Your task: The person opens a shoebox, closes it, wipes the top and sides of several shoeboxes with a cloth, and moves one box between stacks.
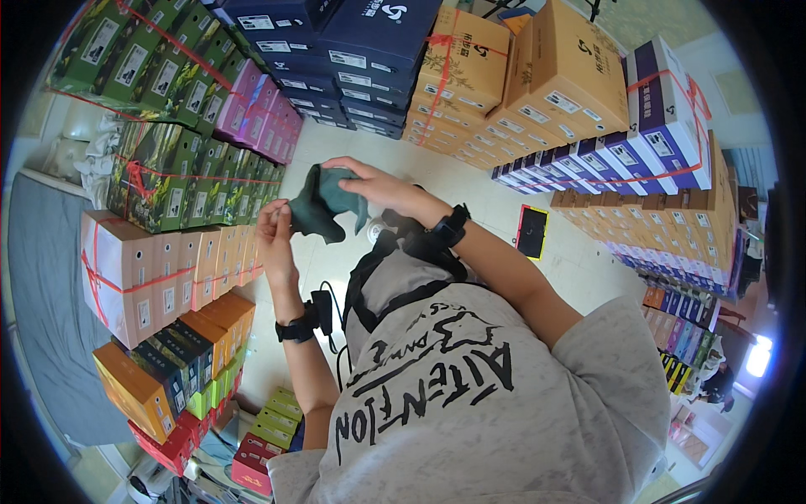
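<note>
A dark green cloth [326, 210] hangs in loose folds between my two hands, out in front of my body above the pale floor. My left hand [275, 233] pinches its left edge between thumb and fingertips. At the upper right of the cloth is my right hand [379, 186], its fingers closed over the top edge, with some fingertips hidden behind the fabric. Black straps with devices sit on both wrists.
Stacked green boxes [172, 168], pink boxes [138, 269] and orange boxes [134, 382] line the left. Navy boxes [369, 42] and tan boxes [554, 67] stand ahead, purple-and-white boxes [667, 109] at right. A black panel with yellow-red edging [532, 233] lies on the tiled floor [487, 202].
</note>
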`<state>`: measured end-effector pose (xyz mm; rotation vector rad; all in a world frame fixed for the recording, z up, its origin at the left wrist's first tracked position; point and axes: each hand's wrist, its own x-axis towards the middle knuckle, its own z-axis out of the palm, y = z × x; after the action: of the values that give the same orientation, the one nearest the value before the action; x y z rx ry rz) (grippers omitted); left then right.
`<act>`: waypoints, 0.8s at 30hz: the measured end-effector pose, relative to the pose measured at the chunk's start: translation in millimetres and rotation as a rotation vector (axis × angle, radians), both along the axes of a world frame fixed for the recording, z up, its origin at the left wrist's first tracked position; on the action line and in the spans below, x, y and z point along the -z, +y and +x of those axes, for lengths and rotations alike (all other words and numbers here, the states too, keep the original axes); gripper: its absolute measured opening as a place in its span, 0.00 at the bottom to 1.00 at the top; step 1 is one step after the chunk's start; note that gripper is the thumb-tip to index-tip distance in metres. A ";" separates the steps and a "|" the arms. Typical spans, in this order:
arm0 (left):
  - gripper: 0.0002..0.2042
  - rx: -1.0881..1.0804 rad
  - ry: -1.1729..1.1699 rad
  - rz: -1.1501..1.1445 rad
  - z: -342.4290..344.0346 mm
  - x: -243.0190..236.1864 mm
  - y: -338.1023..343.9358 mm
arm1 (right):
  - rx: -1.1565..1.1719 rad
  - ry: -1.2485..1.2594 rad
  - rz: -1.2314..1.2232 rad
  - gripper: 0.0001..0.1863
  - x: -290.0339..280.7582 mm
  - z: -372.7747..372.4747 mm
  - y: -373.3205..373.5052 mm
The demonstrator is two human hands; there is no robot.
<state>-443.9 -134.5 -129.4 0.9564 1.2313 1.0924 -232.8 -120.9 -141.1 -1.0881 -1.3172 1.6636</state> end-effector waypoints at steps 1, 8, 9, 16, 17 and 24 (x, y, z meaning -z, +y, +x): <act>0.07 -0.045 0.026 0.008 -7.1 1.1 2.4 | 0.009 0.003 0.011 0.20 1.6 7.6 1.5; 0.08 0.026 0.106 0.088 -56.3 8.0 13.7 | -0.110 -0.292 0.359 0.17 -30.0 63.3 -1.3; 0.09 0.051 0.145 0.097 -55.3 5.7 14.7 | -0.060 -0.269 0.450 0.15 -30.4 66.1 -1.5; 0.09 0.060 0.146 0.021 -33.4 9.9 23.5 | 0.068 -0.036 -0.070 0.16 -32.9 84.4 -3.7; 0.09 0.025 0.155 -0.049 -28.5 17.3 23.6 | 0.084 0.028 -0.251 0.17 -27.4 86.9 -1.7; 0.09 0.206 -0.160 -0.239 15.6 20.2 13.0 | 0.360 -0.077 -0.100 0.16 8.8 30.3 -7.2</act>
<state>-428.3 -121.5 -149.6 0.7783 1.0784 0.8230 -202.5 -128.0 -149.9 -1.3703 -1.0190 1.4406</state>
